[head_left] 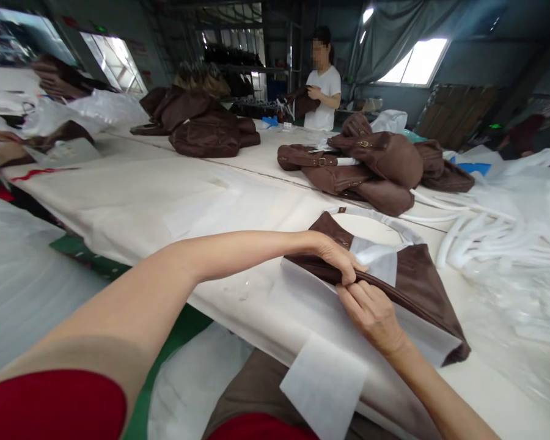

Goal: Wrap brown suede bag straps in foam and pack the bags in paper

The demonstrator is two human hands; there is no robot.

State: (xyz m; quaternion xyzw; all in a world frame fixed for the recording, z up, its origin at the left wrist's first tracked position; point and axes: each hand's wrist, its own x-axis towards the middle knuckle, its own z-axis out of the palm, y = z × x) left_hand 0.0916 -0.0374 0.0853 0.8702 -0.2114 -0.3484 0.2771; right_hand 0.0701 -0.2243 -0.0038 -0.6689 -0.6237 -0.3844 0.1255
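A dark brown handbag (424,275) lies on the white-covered table in front of me, its wrapped handle pointing away. My left hand (337,253) reaches across the bag and grips its edge near the middle. Right beside it, my right hand (371,311) has its fingers closed on the same brown edge. White sheet material (376,256) shows on the bag between the handle ends. Another pale sheet (421,333) runs along the near side, under the edge. What lies beneath my fingertips is hidden.
Brown bags (371,162) are piled beyond the handbag, with another heap (197,122) farther left. White tubes (481,238) and clear plastic (522,305) lie at right. A loose white sheet (325,385) hangs at the table's near edge. A person (323,91) stands across the table; another person's arm (0,153) shows far left.
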